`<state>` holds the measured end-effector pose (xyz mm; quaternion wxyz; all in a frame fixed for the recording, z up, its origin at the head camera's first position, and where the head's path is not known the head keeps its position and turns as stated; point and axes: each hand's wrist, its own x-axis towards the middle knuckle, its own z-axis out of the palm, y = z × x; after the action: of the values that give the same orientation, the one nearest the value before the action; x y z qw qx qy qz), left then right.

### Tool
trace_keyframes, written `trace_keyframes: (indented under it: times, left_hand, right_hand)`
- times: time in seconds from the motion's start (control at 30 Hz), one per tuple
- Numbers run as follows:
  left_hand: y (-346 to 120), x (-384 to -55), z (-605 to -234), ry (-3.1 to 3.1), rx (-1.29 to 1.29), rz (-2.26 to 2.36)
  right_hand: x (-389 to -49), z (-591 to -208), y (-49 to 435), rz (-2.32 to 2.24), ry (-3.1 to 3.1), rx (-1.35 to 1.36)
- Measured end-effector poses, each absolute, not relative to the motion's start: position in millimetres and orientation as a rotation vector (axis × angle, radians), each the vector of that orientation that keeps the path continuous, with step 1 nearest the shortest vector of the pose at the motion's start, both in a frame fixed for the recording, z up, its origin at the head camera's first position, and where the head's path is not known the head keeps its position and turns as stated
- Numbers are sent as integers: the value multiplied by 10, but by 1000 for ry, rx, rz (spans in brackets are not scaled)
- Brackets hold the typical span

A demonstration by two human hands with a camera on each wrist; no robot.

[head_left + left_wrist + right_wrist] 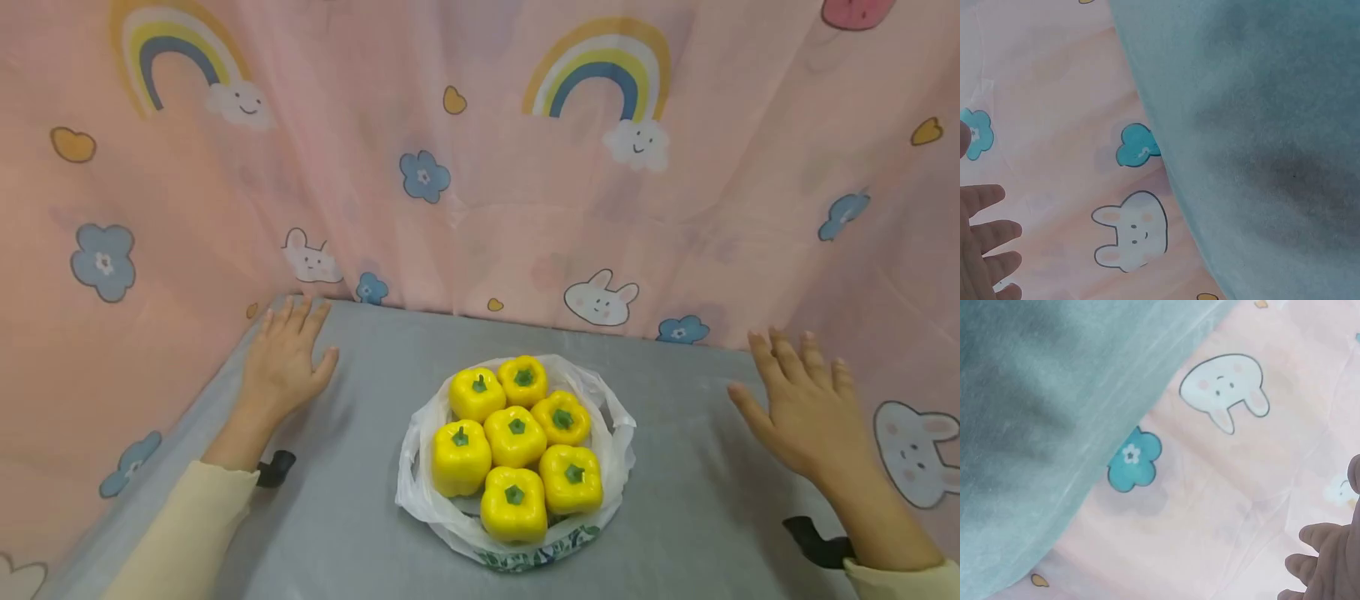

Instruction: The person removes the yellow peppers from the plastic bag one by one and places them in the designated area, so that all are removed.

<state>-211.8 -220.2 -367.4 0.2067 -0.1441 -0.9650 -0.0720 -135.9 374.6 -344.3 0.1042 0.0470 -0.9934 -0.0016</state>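
Several yellow bell peppers (515,437) with green stems sit grouped in a white plastic bag (420,492) at the middle of the table. The bag's rim is spread wide around them, and a green leafy print shows on its near side. To the left of the bag, my left hand (285,367) hovers above the table with fingers spread, holding nothing. My right hand (813,417) is held up on the far right, fingers extended and also holding nothing. Both wrist views catch only fingers at their edges, the left hand (985,244) and the right hand (1329,556).
A grey cloth-covered table (360,533) fills the lower part of the head view. Behind and beside it hangs a pink curtain (495,233) printed with rainbows, flowers and rabbits, meeting the table's back edge. A black strap end (277,469) sticks out at the left wrist.
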Motion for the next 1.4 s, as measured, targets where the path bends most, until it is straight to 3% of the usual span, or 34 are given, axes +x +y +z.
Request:
trace_keyframes:
  times: [0.4, 0.77, 1.4]
  left_hand:
    - [-2027, -1946, -3633, -2559, -472, -230]
    - [-1796, -1745, -3725, -2616, -521, -844]
    - [-1444, -1612, -4083, -2760, -460, -1318]
  right_hand:
    - [-1191, -3357, 3455, 78, -2837, 261]
    - [-1010, -3355, 2994, 511, -2573, 441]
    - [-910, -3728, 2382, 957, -2651, 615]
